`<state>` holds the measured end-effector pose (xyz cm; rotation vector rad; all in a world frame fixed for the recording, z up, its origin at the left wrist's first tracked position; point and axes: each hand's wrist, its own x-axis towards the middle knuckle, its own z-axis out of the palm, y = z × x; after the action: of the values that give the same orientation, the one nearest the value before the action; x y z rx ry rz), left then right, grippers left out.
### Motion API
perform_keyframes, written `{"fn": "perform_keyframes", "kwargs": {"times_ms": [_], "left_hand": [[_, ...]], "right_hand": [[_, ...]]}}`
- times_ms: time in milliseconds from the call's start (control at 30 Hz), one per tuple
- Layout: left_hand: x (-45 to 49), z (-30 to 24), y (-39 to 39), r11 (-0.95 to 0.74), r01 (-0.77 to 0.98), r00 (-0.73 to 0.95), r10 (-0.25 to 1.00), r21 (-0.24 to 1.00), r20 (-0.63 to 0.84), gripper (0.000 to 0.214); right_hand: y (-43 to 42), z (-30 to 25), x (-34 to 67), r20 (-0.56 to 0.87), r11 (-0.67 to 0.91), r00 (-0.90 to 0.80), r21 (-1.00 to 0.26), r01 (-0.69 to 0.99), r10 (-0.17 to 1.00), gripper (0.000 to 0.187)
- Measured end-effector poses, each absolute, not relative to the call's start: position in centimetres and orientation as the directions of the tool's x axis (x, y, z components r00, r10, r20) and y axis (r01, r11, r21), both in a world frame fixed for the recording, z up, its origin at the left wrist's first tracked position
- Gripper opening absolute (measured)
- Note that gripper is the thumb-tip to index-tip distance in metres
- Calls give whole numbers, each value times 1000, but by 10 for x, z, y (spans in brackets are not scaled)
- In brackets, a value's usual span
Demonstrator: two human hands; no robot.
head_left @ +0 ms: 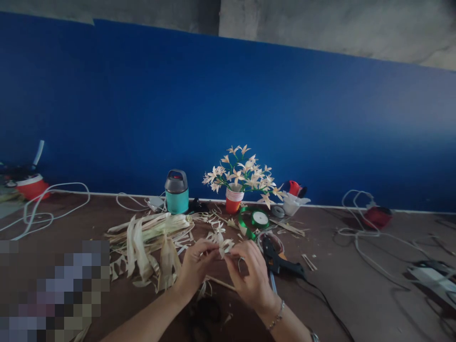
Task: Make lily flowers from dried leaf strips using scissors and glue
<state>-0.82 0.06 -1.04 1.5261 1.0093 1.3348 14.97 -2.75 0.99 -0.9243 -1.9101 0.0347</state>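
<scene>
Between my two hands is a small pale cut piece of dried husk (222, 244), with pointed petal-like tips. My left hand (195, 266) pinches its left side between thumb and fingers. From the other side, the closed fingertips of my right hand (251, 271) grip the same piece. A heap of dried husk strips (153, 232) lies left of my left hand. Just right of my right hand rests a black glue gun (281, 261) with its cord trailing toward me. Dark scissors (206, 313) lie dimly below, between my forearms.
Behind my hands, pale husk flowers (245, 175) on green stems stand in red paper cups (234, 203). A green ribbon spool (260, 218) and a turquoise container (177, 199) are nearby. White cables (370, 232) cross the right side. A blue wall (213, 104) closes the back.
</scene>
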Motion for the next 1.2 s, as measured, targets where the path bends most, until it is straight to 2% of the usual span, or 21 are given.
{"fn": "perform_keyframes", "kwargs": {"times_ms": [267, 500, 700, 933, 1200], "left_hand": [[-5, -12, 0, -413, 63, 125, 907, 909, 403, 20], [-4, -8, -4, -382, 117, 148, 920, 917, 364, 17], [-2, -10, -2, -311, 105, 101, 948, 945, 301, 17], [-5, -2, -4, -273, 89, 148, 955, 958, 258, 17], [-5, 0, -6, -303, 100, 178, 943, 948, 282, 15]], "right_hand": [[-30, 14, 149, 768, 747, -309, -307, 590, 561, 17], [-30, 14, 150, 777, 752, -356, -218, 622, 519, 21], [-28, 13, 152, 768, 766, -353, -264, 586, 535, 22], [-25, 11, 157, 742, 779, -340, -377, 501, 578, 21], [-21, 12, 161, 748, 805, -360, -383, 453, 558, 19]]}}
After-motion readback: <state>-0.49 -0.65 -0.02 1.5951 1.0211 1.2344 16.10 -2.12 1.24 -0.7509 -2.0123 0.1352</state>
